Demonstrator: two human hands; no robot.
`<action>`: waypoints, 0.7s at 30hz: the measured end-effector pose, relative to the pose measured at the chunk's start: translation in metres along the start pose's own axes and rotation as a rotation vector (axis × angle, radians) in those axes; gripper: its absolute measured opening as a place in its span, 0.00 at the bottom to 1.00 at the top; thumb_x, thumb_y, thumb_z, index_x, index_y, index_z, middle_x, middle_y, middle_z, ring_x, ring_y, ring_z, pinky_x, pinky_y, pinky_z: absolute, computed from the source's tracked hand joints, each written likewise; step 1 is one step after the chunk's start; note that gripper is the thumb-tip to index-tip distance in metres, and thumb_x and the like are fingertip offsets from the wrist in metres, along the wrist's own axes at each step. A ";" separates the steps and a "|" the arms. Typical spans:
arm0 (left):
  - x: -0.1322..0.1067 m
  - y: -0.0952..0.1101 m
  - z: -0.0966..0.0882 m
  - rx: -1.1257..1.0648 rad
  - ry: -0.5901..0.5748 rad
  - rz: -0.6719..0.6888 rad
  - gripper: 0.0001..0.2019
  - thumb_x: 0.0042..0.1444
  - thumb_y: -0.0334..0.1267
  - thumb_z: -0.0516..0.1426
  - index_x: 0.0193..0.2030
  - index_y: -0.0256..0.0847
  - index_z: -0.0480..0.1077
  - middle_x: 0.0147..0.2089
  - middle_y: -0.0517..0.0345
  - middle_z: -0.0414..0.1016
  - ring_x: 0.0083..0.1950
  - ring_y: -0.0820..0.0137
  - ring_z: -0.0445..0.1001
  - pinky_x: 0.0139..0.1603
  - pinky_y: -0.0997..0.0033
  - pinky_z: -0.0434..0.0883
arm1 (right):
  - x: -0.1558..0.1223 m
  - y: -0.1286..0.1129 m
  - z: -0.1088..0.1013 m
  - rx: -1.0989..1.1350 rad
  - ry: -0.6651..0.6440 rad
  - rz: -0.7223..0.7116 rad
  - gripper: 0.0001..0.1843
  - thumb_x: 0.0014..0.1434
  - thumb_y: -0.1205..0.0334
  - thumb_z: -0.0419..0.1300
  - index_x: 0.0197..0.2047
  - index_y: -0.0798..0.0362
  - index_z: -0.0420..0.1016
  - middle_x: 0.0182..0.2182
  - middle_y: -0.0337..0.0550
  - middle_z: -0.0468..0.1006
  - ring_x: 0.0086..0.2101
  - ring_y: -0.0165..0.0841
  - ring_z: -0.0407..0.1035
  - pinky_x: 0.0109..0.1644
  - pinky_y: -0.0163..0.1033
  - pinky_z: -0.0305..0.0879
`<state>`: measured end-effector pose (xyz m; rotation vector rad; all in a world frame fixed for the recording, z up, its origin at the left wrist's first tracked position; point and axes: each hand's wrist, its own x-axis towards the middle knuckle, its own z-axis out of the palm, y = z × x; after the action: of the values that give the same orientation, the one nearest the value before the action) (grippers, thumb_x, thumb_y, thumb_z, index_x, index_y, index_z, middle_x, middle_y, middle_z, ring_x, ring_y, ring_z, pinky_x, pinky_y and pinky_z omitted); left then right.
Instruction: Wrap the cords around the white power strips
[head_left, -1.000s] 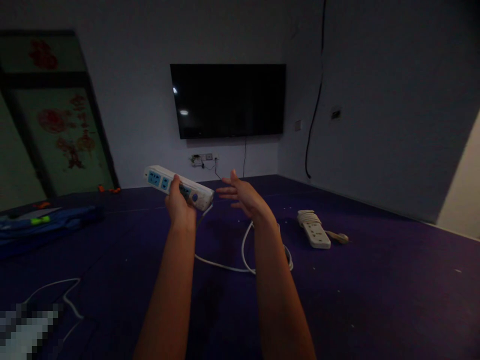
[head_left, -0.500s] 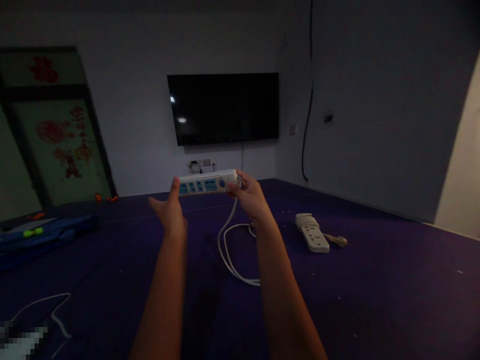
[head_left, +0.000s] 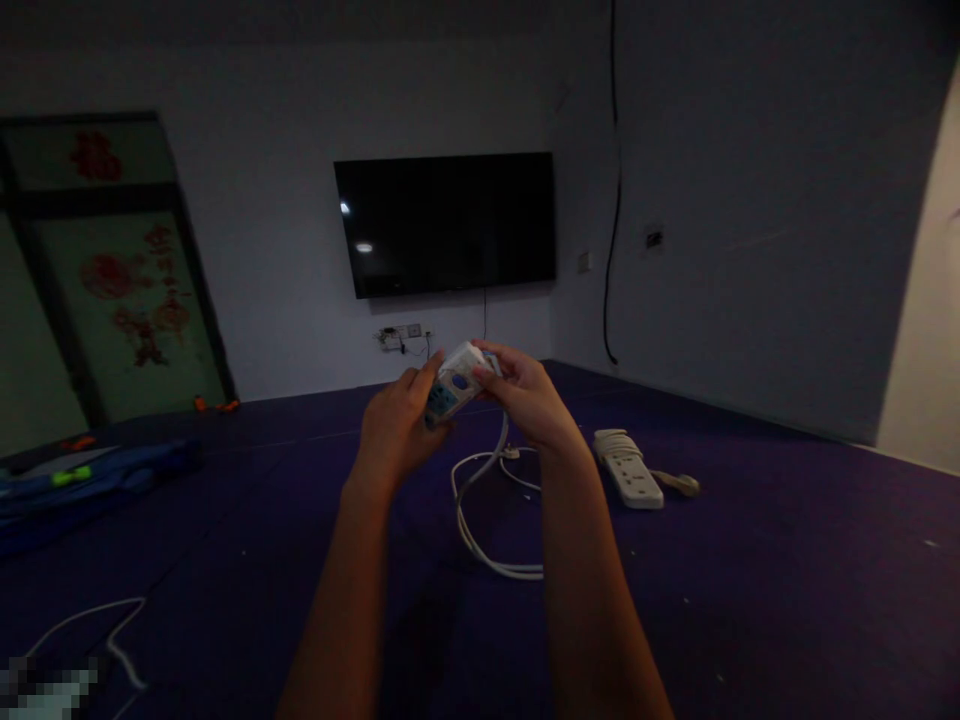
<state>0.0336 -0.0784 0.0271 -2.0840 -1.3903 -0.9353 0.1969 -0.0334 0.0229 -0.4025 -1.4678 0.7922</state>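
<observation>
Held up in front of me is a white power strip (head_left: 459, 382) with blue sockets and a round blue button, tilted with its near end toward the lower left. My left hand (head_left: 401, 420) is wrapped around the socket end, hiding most of that part. At the other end, where the cord comes out, my right hand (head_left: 525, 395) grips with the thumb on top. The strip's white cord (head_left: 465, 530) hangs down and lies in loops on the purple floor, partly behind my right forearm. Its plug (head_left: 511, 453) rests on the floor.
A second white power strip (head_left: 634, 478), its cord wrapped around it, lies to the right. Blue cloth (head_left: 142, 475) is on the left floor, and a thin white cable (head_left: 112, 640) at lower left. A television (head_left: 450, 225) hangs on the far wall.
The power strip has turned from level to tilted, its socket end now lower and closer. My left hand has moved right and closed around it; earlier its fingers were spread.
</observation>
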 end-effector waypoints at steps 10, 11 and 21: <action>0.000 -0.035 0.004 -0.268 0.002 -0.202 0.25 0.41 0.44 0.62 0.49 0.42 0.71 0.41 0.52 0.78 0.39 0.61 0.75 0.37 0.65 0.67 | 0.003 0.020 0.016 -0.012 -0.028 0.214 0.28 0.60 0.62 0.57 0.63 0.50 0.61 0.46 0.50 0.77 0.21 0.23 0.69 0.25 0.31 0.67; 0.000 -0.037 0.005 -0.309 0.025 -0.221 0.25 0.39 0.44 0.63 0.47 0.42 0.72 0.39 0.52 0.79 0.38 0.61 0.75 0.37 0.66 0.66 | 0.003 0.021 0.016 -0.015 -0.031 0.211 0.27 0.60 0.63 0.56 0.63 0.51 0.61 0.45 0.49 0.78 0.20 0.22 0.67 0.24 0.30 0.66; -0.004 -0.035 -0.010 -0.818 0.094 -0.382 0.17 0.34 0.40 0.66 0.34 0.38 0.75 0.32 0.53 0.77 0.30 0.67 0.72 0.30 0.68 0.68 | 0.008 0.033 0.024 -0.065 -0.004 0.029 0.23 0.55 0.53 0.57 0.50 0.57 0.73 0.24 0.39 0.76 0.17 0.23 0.56 0.20 0.30 0.59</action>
<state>-0.0023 -0.0744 0.0312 -2.2807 -1.5432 -2.0014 0.1657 -0.0096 0.0085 -0.4722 -1.4972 0.7702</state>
